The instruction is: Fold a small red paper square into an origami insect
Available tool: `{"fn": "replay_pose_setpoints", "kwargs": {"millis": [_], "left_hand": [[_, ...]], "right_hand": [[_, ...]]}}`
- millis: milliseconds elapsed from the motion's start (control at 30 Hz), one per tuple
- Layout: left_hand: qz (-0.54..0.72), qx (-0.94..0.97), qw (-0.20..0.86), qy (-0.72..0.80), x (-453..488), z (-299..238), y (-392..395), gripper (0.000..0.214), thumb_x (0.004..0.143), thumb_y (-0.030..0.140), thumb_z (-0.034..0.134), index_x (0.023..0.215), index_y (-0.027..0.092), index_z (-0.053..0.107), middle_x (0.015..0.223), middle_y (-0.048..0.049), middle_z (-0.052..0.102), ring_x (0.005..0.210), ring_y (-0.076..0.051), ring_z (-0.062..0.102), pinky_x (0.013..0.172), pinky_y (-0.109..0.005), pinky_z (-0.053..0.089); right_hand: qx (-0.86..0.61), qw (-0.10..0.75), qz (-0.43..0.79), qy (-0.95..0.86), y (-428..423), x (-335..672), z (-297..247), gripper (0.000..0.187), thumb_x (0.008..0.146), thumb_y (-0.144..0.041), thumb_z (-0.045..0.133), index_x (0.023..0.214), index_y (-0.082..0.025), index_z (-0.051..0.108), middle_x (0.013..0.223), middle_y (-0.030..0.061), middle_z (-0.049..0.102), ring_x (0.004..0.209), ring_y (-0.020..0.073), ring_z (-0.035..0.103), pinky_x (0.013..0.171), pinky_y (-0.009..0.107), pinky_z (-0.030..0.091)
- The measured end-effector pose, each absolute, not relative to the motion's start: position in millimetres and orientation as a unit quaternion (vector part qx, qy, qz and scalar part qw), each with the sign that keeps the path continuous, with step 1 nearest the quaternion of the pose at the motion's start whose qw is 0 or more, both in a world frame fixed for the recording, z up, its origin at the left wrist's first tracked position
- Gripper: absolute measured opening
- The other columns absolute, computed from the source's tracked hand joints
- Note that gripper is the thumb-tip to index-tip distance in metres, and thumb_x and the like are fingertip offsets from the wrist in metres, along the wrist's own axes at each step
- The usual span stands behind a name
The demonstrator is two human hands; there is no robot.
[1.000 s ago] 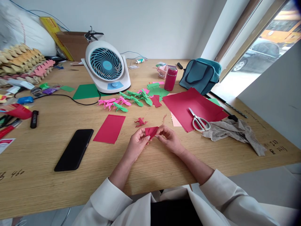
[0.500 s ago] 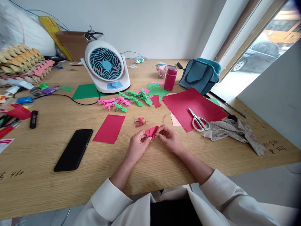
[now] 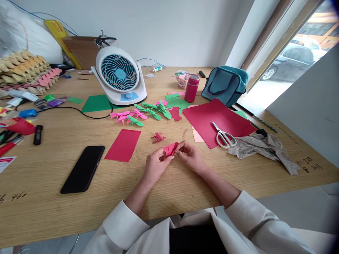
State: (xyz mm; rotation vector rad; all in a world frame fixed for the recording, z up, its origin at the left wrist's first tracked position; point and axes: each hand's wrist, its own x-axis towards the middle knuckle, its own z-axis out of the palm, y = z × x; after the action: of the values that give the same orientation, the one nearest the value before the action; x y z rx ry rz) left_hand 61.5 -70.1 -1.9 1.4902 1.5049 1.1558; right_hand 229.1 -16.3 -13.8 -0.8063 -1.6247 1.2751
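Observation:
Between my two hands is a small folded piece of red paper [image 3: 171, 149], held just above the table. My left hand [image 3: 156, 163] pinches its left side, thumb along the lower edge. The fingertips of my right hand [image 3: 190, 156] grip its right end. Just beyond the hands lies a small red folded paper figure [image 3: 158, 137]. A flat red paper rectangle [image 3: 124, 145] rests to the left of them. Farther back are several green paper figures [image 3: 153, 111] and pink paper figures [image 3: 124, 115], with a small red strip [image 3: 175, 113] beside them.
White-handled scissors [image 3: 224, 137] lie on large red sheets [image 3: 212, 116] at right, near a crumpled grey cloth [image 3: 261, 150]. A black phone [image 3: 83, 169] lies at left. Behind stand a white fan [image 3: 119, 76], a red flask [image 3: 192, 89] and a teal bag [image 3: 225, 84].
My left thumb has slid right along the paper's lower edge, closer to my right fingertips. The folded paper has turned slightly; both hands still hold it.

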Motion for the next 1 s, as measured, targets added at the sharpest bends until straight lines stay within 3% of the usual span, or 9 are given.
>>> {"fn": "replay_pose_setpoints", "kwargs": {"millis": [267,567,1000], "left_hand": [[0.48,0.55,0.418,0.54,62.6,-6.7,-68.7,0.031,0.081,0.027,0.069,0.11,0.016,0.072,0.093,-0.0055,0.077,0.083,-0.02,0.073,0.08,-0.03,0.056],[0.49,0.522,0.452,0.533,65.1,-8.0,-68.6,0.029,0.081,0.025,0.066,0.107,0.014,0.073,0.087,-0.0072,0.078,0.079,-0.021,0.074,0.076,-0.033,0.06],[0.504,0.447,0.524,0.522,66.1,1.1,-66.4,0.033,0.079,0.032,0.069,0.104,0.011,0.073,0.077,-0.0068,0.076,0.066,-0.014,0.068,0.066,-0.024,0.053]], "right_hand": [[-0.317,0.45,0.519,-0.654,-18.2,228.7,-10.7,0.026,0.088,-0.043,0.066,0.086,-0.021,0.055,0.076,-0.0005,0.058,0.067,0.0125,0.055,0.066,0.027,0.045],[-0.309,0.472,0.523,-0.639,-18.5,227.7,-12.0,0.025,0.087,-0.04,0.068,0.09,-0.022,0.052,0.078,-0.002,0.054,0.066,0.0108,0.05,0.063,0.026,0.043],[-0.286,0.483,0.54,-0.627,-17.8,228.1,-12.2,0.025,0.088,-0.037,0.069,0.096,-0.023,0.05,0.087,-0.0007,0.055,0.072,0.0113,0.051,0.068,0.026,0.043]]}}
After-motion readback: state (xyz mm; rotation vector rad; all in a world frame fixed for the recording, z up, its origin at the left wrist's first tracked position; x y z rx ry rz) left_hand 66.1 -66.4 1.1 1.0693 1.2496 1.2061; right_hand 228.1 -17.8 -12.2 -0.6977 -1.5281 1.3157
